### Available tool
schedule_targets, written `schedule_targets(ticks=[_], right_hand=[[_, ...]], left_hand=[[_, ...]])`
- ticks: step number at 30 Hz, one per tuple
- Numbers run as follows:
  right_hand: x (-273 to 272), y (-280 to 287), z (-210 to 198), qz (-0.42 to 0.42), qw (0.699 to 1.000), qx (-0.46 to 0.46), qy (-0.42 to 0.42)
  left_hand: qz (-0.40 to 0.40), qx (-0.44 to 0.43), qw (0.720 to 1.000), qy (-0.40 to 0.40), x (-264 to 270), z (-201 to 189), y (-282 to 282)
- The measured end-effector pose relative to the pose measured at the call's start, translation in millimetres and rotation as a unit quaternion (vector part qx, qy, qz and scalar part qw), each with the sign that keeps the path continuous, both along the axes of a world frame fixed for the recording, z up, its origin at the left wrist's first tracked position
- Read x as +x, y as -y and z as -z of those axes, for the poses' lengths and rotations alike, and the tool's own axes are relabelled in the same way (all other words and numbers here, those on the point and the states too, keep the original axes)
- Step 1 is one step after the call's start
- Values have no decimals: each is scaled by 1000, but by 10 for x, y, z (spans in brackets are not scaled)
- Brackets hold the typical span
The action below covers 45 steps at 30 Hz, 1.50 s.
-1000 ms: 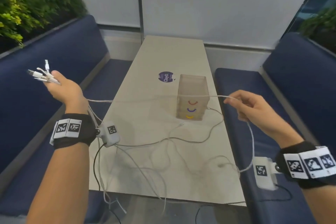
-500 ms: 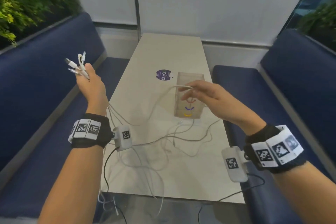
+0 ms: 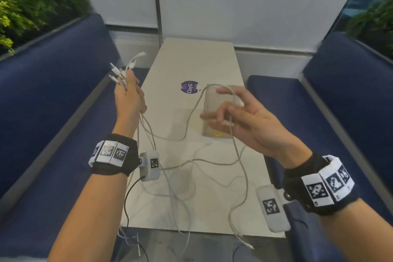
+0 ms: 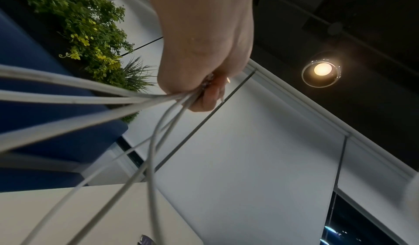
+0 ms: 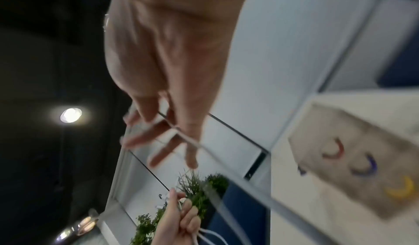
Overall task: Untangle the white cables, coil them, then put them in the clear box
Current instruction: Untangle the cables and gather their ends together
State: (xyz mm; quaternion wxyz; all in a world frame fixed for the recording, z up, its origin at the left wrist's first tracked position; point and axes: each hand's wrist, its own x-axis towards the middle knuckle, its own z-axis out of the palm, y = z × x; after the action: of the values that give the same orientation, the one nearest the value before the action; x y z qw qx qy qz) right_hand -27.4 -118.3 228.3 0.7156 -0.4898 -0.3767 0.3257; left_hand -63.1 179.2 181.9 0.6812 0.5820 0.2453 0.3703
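My left hand [image 3: 129, 93] is raised over the table's left edge and grips a bunch of white cable ends [image 3: 121, 70], plugs sticking up. In the left wrist view the cables [image 4: 127, 98] fan down out of the fist [image 4: 204, 60]. My right hand [image 3: 238, 117] hovers in front of the clear box [image 3: 214, 110], and one white cable [image 3: 232, 100] runs between its curled fingers. The right wrist view shows that cable [image 5: 186, 139] crossing the fingers [image 5: 145, 137], with the box [image 5: 360, 161] to the right. Loose tangled white cables [image 3: 191, 176] lie on the table [image 3: 191, 59].
A purple round sticker [image 3: 189, 87] is on the table behind the box. Blue benches [image 3: 53, 95] [image 3: 340, 91] flank the table, with plants [image 3: 32, 6] behind the left one. Cable ends [image 3: 244, 242] hang over the near table edge.
My right hand swung from the right bench side leftward to in front of the box, drawing the cable with it. My left hand moved rightward toward the table, still gripping the cable ends.
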Motion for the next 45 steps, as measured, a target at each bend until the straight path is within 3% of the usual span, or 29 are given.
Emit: schedule_targets(ticks=[3, 10, 12, 13, 15, 16, 20, 24, 27, 29, 30, 31, 32, 33, 37, 40, 45], right_hand=[[3, -17, -83, 22, 989, 98, -105], [211, -107, 37, 121, 984, 73, -104], [247, -122, 175, 131, 990, -14, -55], [259, -121, 248, 150, 984, -94, 15], [271, -136, 311, 178, 952, -214, 129], [297, -137, 317, 194, 945, -224, 136], [299, -180, 204, 198, 971, -133, -25], [209, -189, 113, 153, 976, -138, 72], [130, -134, -21, 101, 991, -72, 44], [95, -71, -99, 83, 987, -77, 117], [78, -44, -132, 83, 963, -125, 225], [67, -33, -139, 95, 909, -197, 354], [70, -32, -132, 107, 838, -266, 465], [74, -34, -126, 108, 780, -317, 528], [51, -59, -133, 97, 666, -411, 614], [-29, -79, -190, 150, 599, -449, 646], [20, -28, -151, 116, 549, -586, 584]], left_hand=[[5, -3, 1000, -15, 6, 13, 36], [60, 15, 998, -29, 54, 52, 139], [76, -8, 997, -32, 63, 51, 163], [82, -14, 996, -36, 69, 56, 168], [89, -12, 995, -40, 81, 66, 179], [91, -12, 995, -40, 85, 77, 184], [88, -18, 995, -46, 94, 111, 198], [89, -23, 995, -46, 98, 130, 191], [82, -21, 995, -48, 72, 135, 155], [77, -18, 996, -50, 60, 145, 133], [75, -17, 996, -50, 54, 147, 125], [73, -18, 996, -48, 48, 149, 117], [73, -19, 996, -46, 46, 148, 112], [73, -19, 996, -44, 45, 147, 113], [68, -15, 996, -54, 47, 150, 120], [68, -15, 996, -57, 44, 181, 111], [68, -7, 995, -69, 18, 187, 104]])
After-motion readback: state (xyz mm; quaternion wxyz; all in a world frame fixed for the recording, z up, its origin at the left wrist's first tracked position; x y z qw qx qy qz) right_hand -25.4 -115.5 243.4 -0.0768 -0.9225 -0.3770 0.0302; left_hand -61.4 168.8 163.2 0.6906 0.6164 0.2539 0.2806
